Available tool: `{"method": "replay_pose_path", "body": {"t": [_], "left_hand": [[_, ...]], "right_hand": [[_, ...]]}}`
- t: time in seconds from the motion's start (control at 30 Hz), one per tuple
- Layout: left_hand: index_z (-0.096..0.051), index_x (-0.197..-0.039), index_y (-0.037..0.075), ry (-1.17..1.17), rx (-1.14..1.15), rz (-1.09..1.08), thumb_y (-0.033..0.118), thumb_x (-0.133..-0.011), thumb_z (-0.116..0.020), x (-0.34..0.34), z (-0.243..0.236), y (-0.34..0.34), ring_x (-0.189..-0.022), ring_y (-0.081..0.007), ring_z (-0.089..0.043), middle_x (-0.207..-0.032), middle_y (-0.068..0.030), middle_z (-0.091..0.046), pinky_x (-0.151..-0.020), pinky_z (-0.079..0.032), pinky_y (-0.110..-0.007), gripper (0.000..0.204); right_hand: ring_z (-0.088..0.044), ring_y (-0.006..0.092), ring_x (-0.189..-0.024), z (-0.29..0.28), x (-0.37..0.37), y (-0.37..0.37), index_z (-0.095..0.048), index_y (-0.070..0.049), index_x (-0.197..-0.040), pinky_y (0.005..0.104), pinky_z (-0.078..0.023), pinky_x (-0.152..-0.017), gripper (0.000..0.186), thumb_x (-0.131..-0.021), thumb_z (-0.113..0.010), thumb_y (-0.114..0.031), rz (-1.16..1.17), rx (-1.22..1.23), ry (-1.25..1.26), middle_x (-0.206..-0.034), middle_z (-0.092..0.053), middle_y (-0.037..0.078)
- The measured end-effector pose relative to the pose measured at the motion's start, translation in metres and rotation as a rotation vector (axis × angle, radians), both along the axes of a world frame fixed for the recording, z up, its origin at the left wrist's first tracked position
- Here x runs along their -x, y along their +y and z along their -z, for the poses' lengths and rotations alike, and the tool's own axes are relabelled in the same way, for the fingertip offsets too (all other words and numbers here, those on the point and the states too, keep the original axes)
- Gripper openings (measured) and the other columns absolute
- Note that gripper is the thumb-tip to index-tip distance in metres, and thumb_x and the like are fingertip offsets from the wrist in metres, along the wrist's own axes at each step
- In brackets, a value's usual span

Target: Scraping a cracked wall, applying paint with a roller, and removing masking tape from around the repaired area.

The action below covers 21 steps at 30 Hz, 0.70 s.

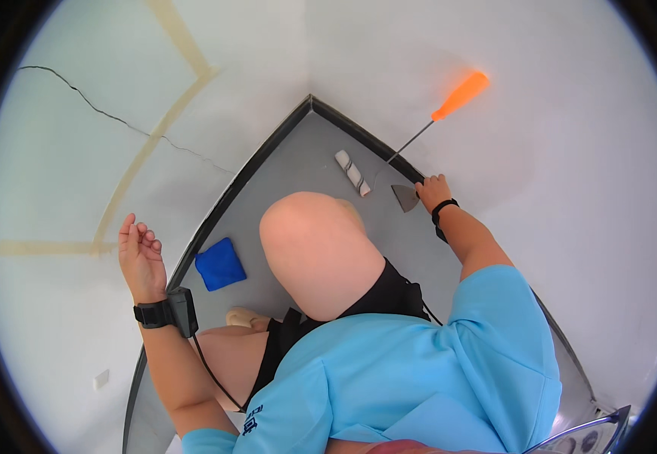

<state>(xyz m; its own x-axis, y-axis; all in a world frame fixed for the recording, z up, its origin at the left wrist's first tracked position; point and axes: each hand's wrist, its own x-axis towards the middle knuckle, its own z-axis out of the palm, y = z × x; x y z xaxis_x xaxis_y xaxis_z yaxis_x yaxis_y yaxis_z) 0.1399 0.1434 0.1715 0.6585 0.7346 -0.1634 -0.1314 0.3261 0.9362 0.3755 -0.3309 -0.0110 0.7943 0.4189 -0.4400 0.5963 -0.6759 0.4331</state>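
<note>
My right hand (434, 192) is closed round the handle end of a putty knife (405, 198), low beside the right wall's black baseboard. Its grey, flared blade points left over the floor. My left hand (142, 253) is raised in front of the left wall, palm partly turned up, fingers loosely bent and apart, with nothing in it. Just beyond the putty knife, a paint roller has its white, grey-striped sleeve (352, 173) on the floor and its orange handle (461, 96) leaning up the right wall. A folded blue cloth (221, 265) lies near the left baseboard.
A dark crack (101, 110) runs across the left wall, crossed by strips of yellowish tape (133, 168). The walls meet at a corner ahead, edged by black baseboard (256, 157). My bent knee (313, 242) rises over the grey floor. A wall switch plate (100, 379) sits lower left.
</note>
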Motion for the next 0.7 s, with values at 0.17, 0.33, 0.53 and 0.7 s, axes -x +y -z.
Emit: {"method": "replay_pose_path", "body": {"t": [0.17, 0.33, 0.53, 0.7], "left_hand": [[-0.043, -0.112, 0.004, 0.046, -0.019, -0.037, 0.012, -0.088, -0.042, 0.003, 0.006, 0.003, -0.067, -0.0069, -0.045, -0.080, 0.0001, -0.049, -0.057, -0.039, -0.018, 0.025], [-0.042, -0.113, 0.004, 0.022, -0.036, -0.070, 0.013, -0.088, -0.042, 0.003, 0.004, 0.006, -0.068, -0.0071, -0.045, -0.081, 0.0007, -0.048, -0.057, -0.039, -0.019, 0.027], [-0.042, -0.111, 0.004, -0.130, -0.130, -0.087, 0.013, -0.089, -0.041, 0.001, -0.016, 0.000, -0.067, -0.0073, -0.045, -0.080, 0.0000, -0.049, -0.057, -0.039, -0.019, 0.024], [-0.042, -0.110, 0.003, -0.241, -0.274, -0.185, 0.012, -0.088, -0.043, 0.003, -0.049, -0.015, -0.068, -0.0079, -0.044, -0.084, -0.0016, -0.049, -0.056, -0.037, -0.019, 0.024]], "right_hand": [[-0.046, 0.0186, -0.097, 0.009, -0.024, 0.016, -0.057, -0.016, -0.095, 0.0356, -0.031, -0.081, 0.017, -0.081, -0.046, -0.018, -0.075, 0.108, -0.030, -0.097, -0.053, 0.004], [-0.040, 0.0203, -0.105, 0.016, -0.027, 0.004, -0.057, -0.014, -0.090, 0.0395, -0.029, -0.086, 0.016, -0.077, -0.048, -0.018, -0.353, -0.031, -0.296, -0.102, -0.050, 0.005], [-0.036, 0.0224, -0.111, 0.048, 0.041, -0.027, -0.058, -0.013, -0.089, 0.0471, -0.027, -0.089, 0.018, -0.075, -0.047, -0.015, -0.358, -0.301, -0.005, -0.107, -0.048, 0.006], [-0.036, 0.0248, -0.112, 0.066, 0.088, -0.043, -0.058, -0.018, -0.091, 0.0540, -0.022, -0.092, 0.024, -0.069, -0.056, -0.011, 0.014, -0.653, 0.181, -0.113, -0.046, 0.007]]}}
